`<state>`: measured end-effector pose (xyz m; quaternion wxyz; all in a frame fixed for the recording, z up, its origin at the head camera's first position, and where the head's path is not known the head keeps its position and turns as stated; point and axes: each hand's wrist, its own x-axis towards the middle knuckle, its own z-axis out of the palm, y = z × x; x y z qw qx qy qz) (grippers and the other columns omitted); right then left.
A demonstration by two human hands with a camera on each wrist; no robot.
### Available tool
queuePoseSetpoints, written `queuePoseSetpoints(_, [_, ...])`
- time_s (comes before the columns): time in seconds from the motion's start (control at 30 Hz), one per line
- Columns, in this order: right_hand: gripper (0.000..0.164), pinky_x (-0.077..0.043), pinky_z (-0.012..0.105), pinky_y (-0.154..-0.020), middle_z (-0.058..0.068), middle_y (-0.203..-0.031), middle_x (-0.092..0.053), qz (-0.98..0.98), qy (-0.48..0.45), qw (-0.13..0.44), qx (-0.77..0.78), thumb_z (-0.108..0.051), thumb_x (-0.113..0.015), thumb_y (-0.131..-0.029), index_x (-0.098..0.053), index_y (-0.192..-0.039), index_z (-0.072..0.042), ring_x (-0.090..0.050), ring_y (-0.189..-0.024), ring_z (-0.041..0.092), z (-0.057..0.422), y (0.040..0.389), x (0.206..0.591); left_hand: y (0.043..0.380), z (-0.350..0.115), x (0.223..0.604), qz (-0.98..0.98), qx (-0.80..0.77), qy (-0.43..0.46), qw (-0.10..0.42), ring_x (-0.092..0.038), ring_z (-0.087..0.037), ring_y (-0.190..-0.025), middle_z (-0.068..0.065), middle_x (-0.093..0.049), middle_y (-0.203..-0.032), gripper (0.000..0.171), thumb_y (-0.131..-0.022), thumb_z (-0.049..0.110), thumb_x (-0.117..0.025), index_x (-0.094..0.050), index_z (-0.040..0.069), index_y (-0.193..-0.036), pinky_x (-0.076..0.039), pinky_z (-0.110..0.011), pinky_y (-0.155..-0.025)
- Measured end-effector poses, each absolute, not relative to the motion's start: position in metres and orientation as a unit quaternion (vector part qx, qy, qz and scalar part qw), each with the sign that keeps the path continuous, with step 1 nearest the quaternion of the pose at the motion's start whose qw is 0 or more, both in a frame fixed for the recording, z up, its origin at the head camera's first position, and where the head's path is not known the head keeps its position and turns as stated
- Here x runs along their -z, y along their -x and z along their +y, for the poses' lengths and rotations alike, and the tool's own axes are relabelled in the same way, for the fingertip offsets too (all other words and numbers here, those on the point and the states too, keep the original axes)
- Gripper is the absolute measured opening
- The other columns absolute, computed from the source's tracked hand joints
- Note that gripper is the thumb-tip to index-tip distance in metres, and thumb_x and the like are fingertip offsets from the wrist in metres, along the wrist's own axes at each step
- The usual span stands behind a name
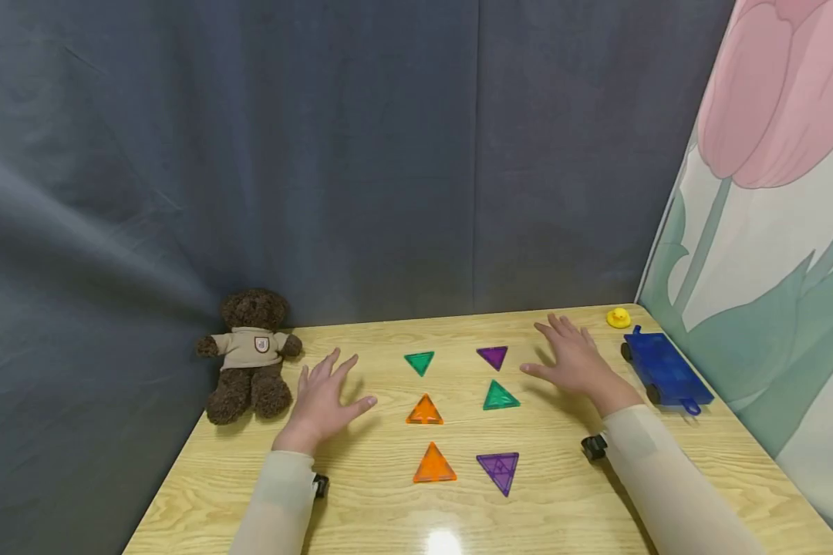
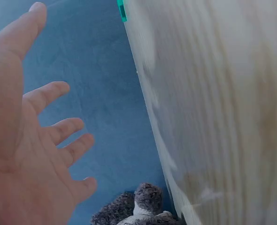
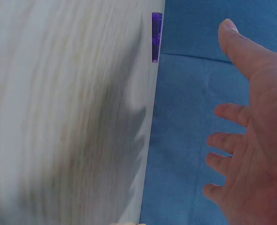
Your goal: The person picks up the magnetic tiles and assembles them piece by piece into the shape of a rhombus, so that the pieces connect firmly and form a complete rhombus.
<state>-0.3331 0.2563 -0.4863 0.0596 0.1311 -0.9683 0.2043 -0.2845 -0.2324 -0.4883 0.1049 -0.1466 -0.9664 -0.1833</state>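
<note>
Both hands hover over the wooden table with fingers spread and nothing held. My left hand [image 1: 324, 401] is left of the triangular tiles, close to the teddy bear. My right hand [image 1: 575, 361] is to their right. Between the hands lie translucent triangles in two columns. The left column has a green triangle [image 1: 419, 362] at the back, an orange triangle [image 1: 425, 412] in the middle and a larger-looking orange triangle [image 1: 434, 465] in front. In the right column are a purple triangle [image 1: 493, 356], a green triangle [image 1: 500, 396] and a front purple triangle [image 1: 500, 470].
A brown teddy bear [image 1: 253, 354] in a beige shirt sits at the table's left edge. At the right stand a blue wheeled cart [image 1: 669, 370] and, behind it, a yellow rubber duck [image 1: 618, 317]. A dark curtain [image 1: 389, 169] hangs behind the table [image 1: 368, 509].
</note>
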Motion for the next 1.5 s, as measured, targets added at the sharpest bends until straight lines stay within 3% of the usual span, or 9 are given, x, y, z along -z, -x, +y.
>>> queuePoseSetpoints(0.43, [0.091, -0.009, 0.07, -0.122, 0.031, -0.164, -0.029, -0.96, -0.176, 0.061, -0.211, -0.052, -0.077, -0.093, -0.041, -0.159, -0.001, -0.027, -0.149, 0.054, 0.234, 0.349, 0.477, 0.272, -0.223, 0.489, -0.964, 0.195, 0.165, 0.074, -0.029, -0.039, -0.154, -0.013, -0.031, -0.169, 0.083, -0.093, 0.062, -0.072, -0.044, 0.024, -0.161, -0.006, -0.066, -0.124])
queuePoseSetpoints(0.8, [0.081, -0.025, 0.069, -0.119, 0.029, -0.158, -0.042, -0.956, -0.207, 0.056, -0.201, -0.043, -0.08, -0.093, -0.049, -0.153, 0.0, -0.039, -0.143, 0.052, 0.207, 0.356, 0.467, 0.267, -0.211, 0.494, -0.958, 0.219, 0.179, 0.047, -0.038, -0.04, -0.149, -0.009, -0.037, -0.166, 0.07, -0.097, 0.051, -0.073, -0.052, 0.022, -0.157, -0.03, -0.065, -0.119])
queuePoseSetpoints(0.97, [0.076, -0.032, 0.068, -0.115, 0.028, -0.153, -0.048, -0.952, -0.213, 0.05, -0.215, -0.038, -0.082, -0.092, -0.052, -0.151, 0.001, -0.045, -0.14, 0.051, 0.195, 0.358, 0.468, 0.264, -0.205, 0.494, -0.952, 0.232, 0.199, 0.031, -0.042, -0.035, -0.146, -0.008, -0.044, -0.161, 0.057, -0.1, 0.037, -0.074, -0.058, 0.019, -0.151, -0.035, -0.061, -0.118])
queuePoseSetpoints(1.13, [0.074, -0.04, 0.064, -0.113, 0.025, -0.152, -0.051, -0.95, -0.218, 0.035, -0.22, -0.039, -0.081, -0.093, -0.054, -0.15, -0.002, -0.05, -0.137, 0.047, 0.187, 0.361, 0.473, 0.261, -0.198, 0.493, -0.951, 0.221, 0.218, 0.022, -0.048, -0.034, -0.142, -0.008, -0.051, -0.155, 0.051, -0.101, 0.034, -0.073, -0.062, 0.017, -0.148, -0.035, -0.059, -0.118])
queuePoseSetpoints(1.27, [0.07, -0.043, 0.062, -0.111, 0.024, -0.152, -0.051, -0.948, -0.228, 0.024, -0.218, -0.039, -0.079, -0.094, -0.055, -0.149, -0.003, -0.052, -0.135, 0.045, 0.181, 0.361, 0.475, 0.26, -0.195, 0.495, -0.952, 0.208, 0.223, 0.013, -0.049, -0.035, -0.141, -0.008, -0.054, -0.152, 0.05, -0.101, 0.035, -0.072, -0.063, 0.017, -0.147, -0.032, -0.061, -0.119])
queuePoseSetpoints(1.5, [0.064, -0.04, 0.061, -0.113, 0.022, -0.151, -0.053, -0.945, -0.248, 0.004, -0.215, -0.037, -0.077, -0.097, -0.057, -0.147, -0.003, -0.051, -0.136, 0.044, 0.171, 0.364, 0.477, 0.258, -0.189, 0.497, -0.948, 0.219, 0.228, -0.024, -0.048, -0.034, -0.142, -0.007, -0.053, -0.152, 0.051, -0.102, 0.035, -0.071, -0.061, 0.016, -0.149, -0.039, -0.056, -0.116])
